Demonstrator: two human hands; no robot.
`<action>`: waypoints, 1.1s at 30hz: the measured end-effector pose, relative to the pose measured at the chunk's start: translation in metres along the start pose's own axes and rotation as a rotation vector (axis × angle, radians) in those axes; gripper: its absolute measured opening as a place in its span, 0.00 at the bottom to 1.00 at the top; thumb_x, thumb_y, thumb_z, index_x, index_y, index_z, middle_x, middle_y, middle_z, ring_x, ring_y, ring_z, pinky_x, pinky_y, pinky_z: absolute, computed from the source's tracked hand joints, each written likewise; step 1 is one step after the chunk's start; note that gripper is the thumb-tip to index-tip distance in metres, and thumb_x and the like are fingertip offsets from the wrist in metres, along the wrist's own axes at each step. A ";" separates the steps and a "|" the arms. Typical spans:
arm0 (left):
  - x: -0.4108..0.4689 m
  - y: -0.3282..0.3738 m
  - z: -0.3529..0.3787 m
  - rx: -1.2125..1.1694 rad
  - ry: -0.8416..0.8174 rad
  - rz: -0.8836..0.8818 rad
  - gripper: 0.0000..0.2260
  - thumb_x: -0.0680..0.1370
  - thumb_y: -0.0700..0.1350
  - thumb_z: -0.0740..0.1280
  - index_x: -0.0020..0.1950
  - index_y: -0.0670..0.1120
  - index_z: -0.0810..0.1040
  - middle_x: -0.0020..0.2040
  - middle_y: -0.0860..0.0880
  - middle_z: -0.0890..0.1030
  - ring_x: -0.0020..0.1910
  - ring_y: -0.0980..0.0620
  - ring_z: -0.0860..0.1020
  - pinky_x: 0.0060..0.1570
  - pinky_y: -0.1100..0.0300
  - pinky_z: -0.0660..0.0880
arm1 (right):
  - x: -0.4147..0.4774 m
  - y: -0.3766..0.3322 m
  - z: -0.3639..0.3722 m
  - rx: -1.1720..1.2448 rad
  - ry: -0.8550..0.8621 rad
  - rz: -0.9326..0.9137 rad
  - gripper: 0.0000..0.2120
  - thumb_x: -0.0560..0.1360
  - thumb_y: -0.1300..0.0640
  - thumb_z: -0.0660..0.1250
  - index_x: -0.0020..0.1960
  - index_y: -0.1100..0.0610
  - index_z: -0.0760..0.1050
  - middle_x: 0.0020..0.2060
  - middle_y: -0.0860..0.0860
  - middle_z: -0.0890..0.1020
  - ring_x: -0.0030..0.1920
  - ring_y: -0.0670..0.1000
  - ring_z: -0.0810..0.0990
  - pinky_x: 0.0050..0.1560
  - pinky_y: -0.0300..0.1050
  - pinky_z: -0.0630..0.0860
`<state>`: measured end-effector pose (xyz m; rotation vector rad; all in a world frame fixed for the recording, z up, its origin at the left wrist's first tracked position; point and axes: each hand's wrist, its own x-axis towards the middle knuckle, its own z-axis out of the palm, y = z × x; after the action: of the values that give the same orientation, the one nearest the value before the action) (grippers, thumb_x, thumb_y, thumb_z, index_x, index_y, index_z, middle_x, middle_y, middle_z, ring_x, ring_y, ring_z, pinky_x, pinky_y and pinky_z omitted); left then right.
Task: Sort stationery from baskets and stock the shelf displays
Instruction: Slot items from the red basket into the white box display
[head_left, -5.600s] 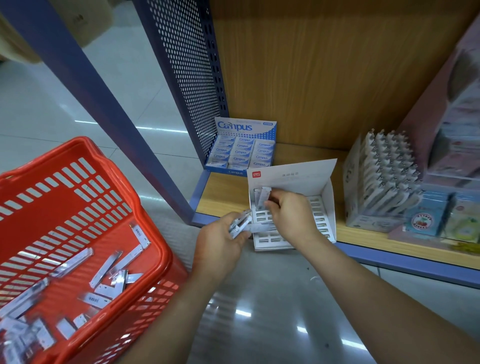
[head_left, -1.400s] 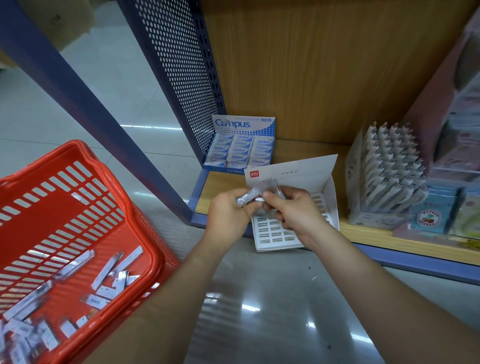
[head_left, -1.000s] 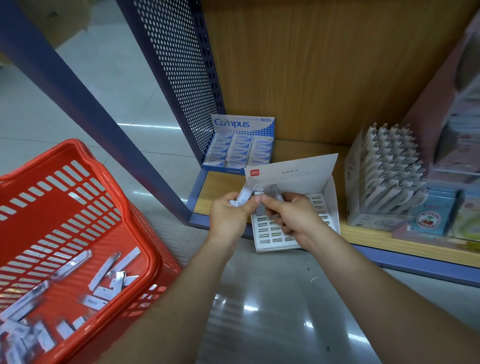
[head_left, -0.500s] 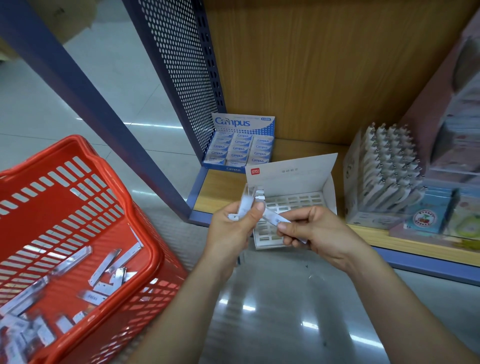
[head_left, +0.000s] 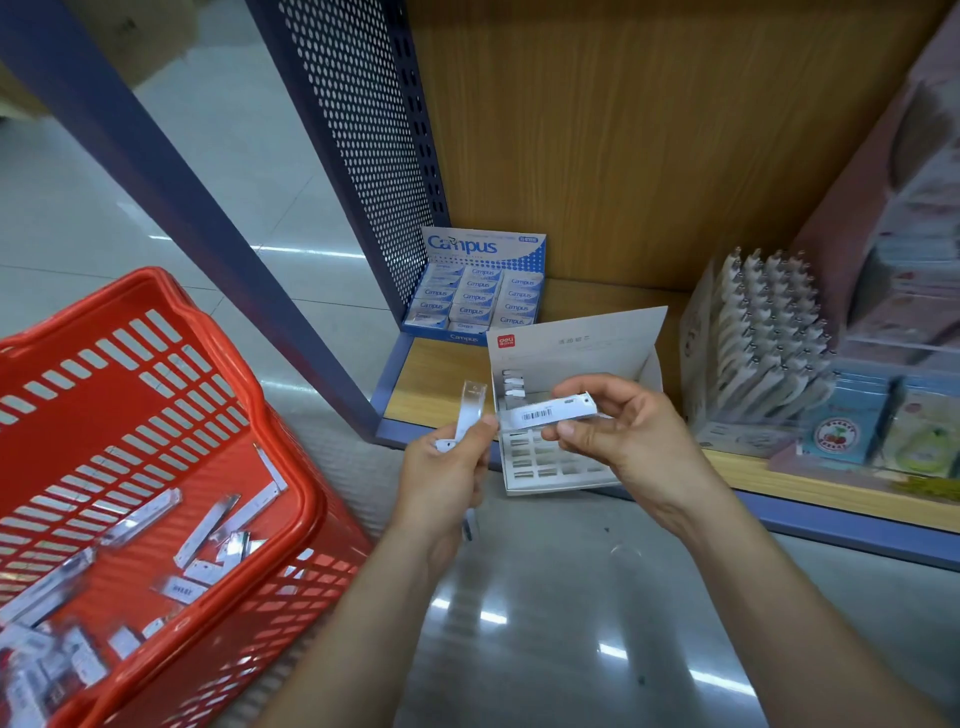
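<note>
Glossy grey floor (head_left: 545, 639) runs up to a low wooden shelf (head_left: 441, 384) with blue edging.

Barcoded pack (head_left: 545, 414): slim, white, lying roughly level with the barcode sticker facing up. Digits are too small to read. The right hand (head_left: 628, 441) pinches its right half between thumb and curled fingers. It hangs just over the display box (head_left: 576, 343), not in any slot.

Second pack (head_left: 471, 410): same slim type with a clear top end, held near upright and leaning a little right. The left hand (head_left: 447, 467) grips its lower part, thumb pressed on the front. The left end of the barcoded pack is just beside that thumb; cannot tell if they touch.

Display box: white card at the shelf's front edge, back flap standing up. It has a red "deli" logo at the flap's top left and faint grey print mid-flap that is not legible. The base is a slotted tray, with a few slotted packs (head_left: 511, 382) standing at the back left.

Campus box (head_left: 483, 286): blue and white, behind and left of the display box, in the corner against the perforated blue side panel (head_left: 363, 130). The header reads "Campus", and the small packs inside repeat it.

Right of the display box is a pen rack (head_left: 763, 338) with rows of pale pens. Further right is a blue cherry box (head_left: 836, 436) with a round cherry label, text blurred.

Red basket (head_left: 306, 499) sits on the floor at left, well apart from both hands. Loose packs (head_left: 202, 530) of the same slim kind are scattered in its bottom.
</note>
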<state>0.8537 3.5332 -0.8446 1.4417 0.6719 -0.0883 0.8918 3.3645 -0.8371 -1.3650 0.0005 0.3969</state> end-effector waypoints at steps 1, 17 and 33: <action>0.000 -0.001 0.001 -0.018 0.002 -0.020 0.07 0.78 0.45 0.69 0.43 0.42 0.76 0.31 0.49 0.67 0.26 0.55 0.60 0.23 0.65 0.57 | 0.000 0.000 0.001 0.000 0.014 -0.012 0.13 0.71 0.73 0.70 0.50 0.58 0.80 0.45 0.54 0.86 0.43 0.54 0.86 0.43 0.39 0.80; -0.002 0.006 0.009 0.126 -0.081 0.170 0.03 0.78 0.39 0.68 0.45 0.41 0.80 0.23 0.59 0.74 0.19 0.63 0.69 0.22 0.73 0.63 | 0.022 0.013 0.009 -0.036 0.284 -0.078 0.08 0.75 0.67 0.69 0.47 0.55 0.80 0.32 0.48 0.84 0.33 0.45 0.82 0.38 0.35 0.79; 0.024 0.017 0.019 0.166 -0.072 0.260 0.07 0.74 0.43 0.73 0.50 0.42 0.84 0.42 0.44 0.85 0.37 0.52 0.82 0.31 0.66 0.75 | 0.042 0.036 0.012 -0.658 0.154 -0.201 0.10 0.76 0.62 0.69 0.56 0.53 0.83 0.50 0.49 0.85 0.53 0.50 0.82 0.57 0.49 0.78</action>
<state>0.8882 3.5260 -0.8415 1.6663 0.4213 0.0081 0.9180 3.3927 -0.8785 -2.0217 -0.1512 0.1172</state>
